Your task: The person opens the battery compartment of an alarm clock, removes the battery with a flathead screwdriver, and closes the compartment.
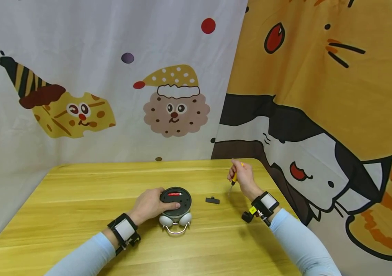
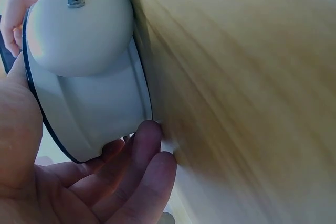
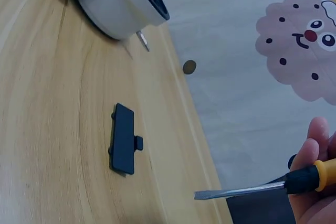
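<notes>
A twin-bell alarm clock [image 1: 183, 199] lies face down on the wooden table, its black back up and its white bells [image 2: 81, 30] toward me. In its back an open battery compartment shows a red battery [image 1: 174, 194]. My left hand [image 1: 148, 206] grips the clock from the left, thumb across the back and fingers round the side. Right of the clock lies a small black battery cover [image 3: 124, 140], apart from it. My right hand [image 1: 244, 178], raised beyond the cover, holds a flat-head screwdriver [image 3: 252, 188] by its yellow and black handle, blade pointing down and touching nothing visible.
The wooden table [image 1: 89, 191] reaches back to a printed cloth [image 1: 99, 149] with cartoon figures. A second, orange cloth [image 1: 306, 88] with a cat print hangs along the right side, close to the table's right edge.
</notes>
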Available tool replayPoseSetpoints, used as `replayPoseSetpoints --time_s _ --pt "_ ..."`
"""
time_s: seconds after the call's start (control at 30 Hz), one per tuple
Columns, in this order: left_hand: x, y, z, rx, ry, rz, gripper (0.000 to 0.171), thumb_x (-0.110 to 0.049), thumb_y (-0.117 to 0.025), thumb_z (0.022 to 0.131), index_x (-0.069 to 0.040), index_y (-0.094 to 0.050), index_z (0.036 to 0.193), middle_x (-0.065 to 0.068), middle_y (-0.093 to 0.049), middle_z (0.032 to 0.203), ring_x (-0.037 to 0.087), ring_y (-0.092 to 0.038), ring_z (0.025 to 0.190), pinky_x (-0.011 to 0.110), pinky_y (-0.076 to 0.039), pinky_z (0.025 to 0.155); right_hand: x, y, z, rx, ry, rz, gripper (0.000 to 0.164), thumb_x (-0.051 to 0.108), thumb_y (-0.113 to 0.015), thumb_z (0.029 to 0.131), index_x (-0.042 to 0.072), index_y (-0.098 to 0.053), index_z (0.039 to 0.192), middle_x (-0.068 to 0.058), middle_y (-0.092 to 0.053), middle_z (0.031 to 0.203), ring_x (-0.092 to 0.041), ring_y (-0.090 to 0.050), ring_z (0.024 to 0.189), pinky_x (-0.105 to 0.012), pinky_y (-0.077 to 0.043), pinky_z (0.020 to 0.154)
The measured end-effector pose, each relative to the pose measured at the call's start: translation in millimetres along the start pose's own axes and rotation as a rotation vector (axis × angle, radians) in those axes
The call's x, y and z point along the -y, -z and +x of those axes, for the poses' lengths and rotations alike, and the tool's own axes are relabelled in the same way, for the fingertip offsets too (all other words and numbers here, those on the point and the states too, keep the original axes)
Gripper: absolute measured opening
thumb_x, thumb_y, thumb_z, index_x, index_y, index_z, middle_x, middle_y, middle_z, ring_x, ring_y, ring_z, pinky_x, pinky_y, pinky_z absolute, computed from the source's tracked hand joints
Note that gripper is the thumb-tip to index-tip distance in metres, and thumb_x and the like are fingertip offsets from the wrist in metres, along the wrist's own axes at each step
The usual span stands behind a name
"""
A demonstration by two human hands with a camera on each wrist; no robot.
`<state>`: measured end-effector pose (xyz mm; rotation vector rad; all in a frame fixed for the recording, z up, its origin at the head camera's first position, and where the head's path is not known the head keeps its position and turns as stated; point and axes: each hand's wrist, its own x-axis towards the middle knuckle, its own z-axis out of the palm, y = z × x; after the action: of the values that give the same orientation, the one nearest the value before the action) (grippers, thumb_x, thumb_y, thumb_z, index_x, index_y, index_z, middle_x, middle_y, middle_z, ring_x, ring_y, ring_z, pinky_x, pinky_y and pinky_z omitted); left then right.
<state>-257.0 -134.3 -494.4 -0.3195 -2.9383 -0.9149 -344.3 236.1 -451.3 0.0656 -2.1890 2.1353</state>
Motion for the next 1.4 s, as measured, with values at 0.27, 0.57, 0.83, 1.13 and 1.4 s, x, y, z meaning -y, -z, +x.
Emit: replayPoseSetpoints --time_s 0.27,0.57,0.83,1.13,1.4 --pt "2.9 -2.6 -0.9 0.012 0.014 0.003 0.070 -0.073 -0.092 0.081 -0.011 -0.077 0.108 0.000 -0.073 0.084 0.014 -0.062 0.072 0.031 -0.046 0.061 1.4 -10.9 0.5 -0.020 -0.046 0.150 0.055 0.041 -0.061 0.116 0.014 -0.047 0.070 0.000 -0.055 0.066 -0.016 -0.060 0.060 -0.030 -0.055 0.064" --pt "1.9 -3.8 0.6 0.016 0.032 -0.016 0.066 -0.071 -0.092 0.082 -0.012 -0.076 0.108 -0.001 -0.072 0.083 0.015 -0.062 0.070 0.031 -0.045 0.060 14.4 -34.1 3.4 0.062 -0.079 0.299 0.055 0.033 -0.064 0.115 0.020 -0.039 0.068 0.005 -0.038 0.065 -0.012 -0.045 0.058 -0.027 -0.040 0.062" --pt "0.7 -3.7 2.5 0.019 0.033 -0.007 0.070 -0.074 -0.091 0.081 -0.012 -0.077 0.110 -0.001 -0.072 0.084 0.015 -0.063 0.072 0.031 -0.046 0.062 21.6 -49.4 3.1 0.086 -0.065 0.347 0.057 0.027 -0.063 0.114 0.021 -0.037 0.064 0.007 -0.039 0.060 -0.010 -0.044 0.053 -0.028 -0.035 0.061" --pt "1.5 -3.9 3.1 0.016 0.027 0.007 0.071 -0.074 -0.091 0.081 -0.011 -0.077 0.112 -0.001 -0.073 0.085 0.015 -0.063 0.073 0.031 -0.047 0.063 20.7 -62.6 2.5 0.122 -0.039 0.370 0.059 0.021 -0.062 0.114 0.021 -0.037 0.060 0.007 -0.039 0.058 -0.010 -0.044 0.050 -0.027 -0.034 0.057" --pt "2.2 -5.7 3.6 0.017 0.023 0.009 0.071 -0.074 -0.091 0.082 -0.011 -0.077 0.112 -0.001 -0.073 0.084 0.015 -0.063 0.072 0.031 -0.047 0.062 18.3 -74.3 -1.4 0.146 -0.025 0.401 0.059 0.018 -0.059 0.113 0.022 -0.035 0.060 0.006 -0.039 0.059 -0.012 -0.045 0.051 -0.029 -0.033 0.060"
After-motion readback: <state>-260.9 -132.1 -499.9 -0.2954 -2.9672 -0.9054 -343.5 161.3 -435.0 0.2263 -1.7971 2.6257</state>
